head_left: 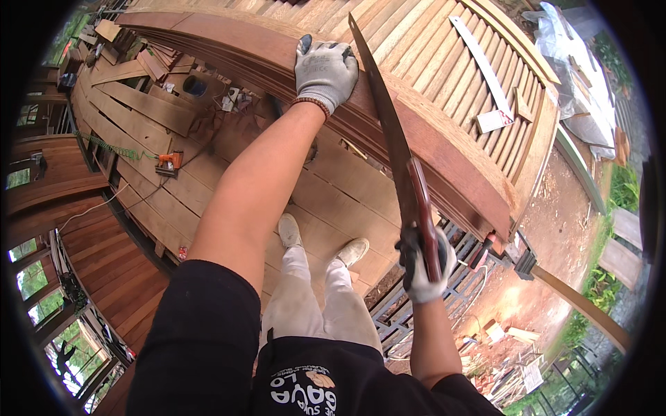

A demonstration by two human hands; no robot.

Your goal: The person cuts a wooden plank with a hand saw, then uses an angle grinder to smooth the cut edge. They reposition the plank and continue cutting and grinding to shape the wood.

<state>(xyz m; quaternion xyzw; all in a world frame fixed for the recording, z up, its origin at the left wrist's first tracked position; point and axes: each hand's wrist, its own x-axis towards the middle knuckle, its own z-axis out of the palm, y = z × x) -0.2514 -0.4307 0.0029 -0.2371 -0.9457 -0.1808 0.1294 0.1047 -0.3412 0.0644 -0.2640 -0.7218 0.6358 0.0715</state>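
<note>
My left hand (326,73), in a grey-white glove, is closed over the edge of a reddish-brown wooden board (260,47) on a stack of long boards. In my right hand (427,267), also gloved, is a hand saw (390,114) with a dark blade and a red-brown handle. Its blade slants up across the boards, the tip just right of my left hand; whether the teeth touch the wood I cannot tell. Beyond the boards lies a slatted wooden panel (416,45). A try square (482,66) with a pale blade and white-and-red end rests on its slats.
An orange nail gun (168,163) with a green coiled hose (114,143) sits on the plank floor (187,194) at left. Loose planks (142,104) lie behind it. A red-handled tool (481,251) is near the board ends. Plastic sheeting (572,76) and wood scraps (496,333) are at right.
</note>
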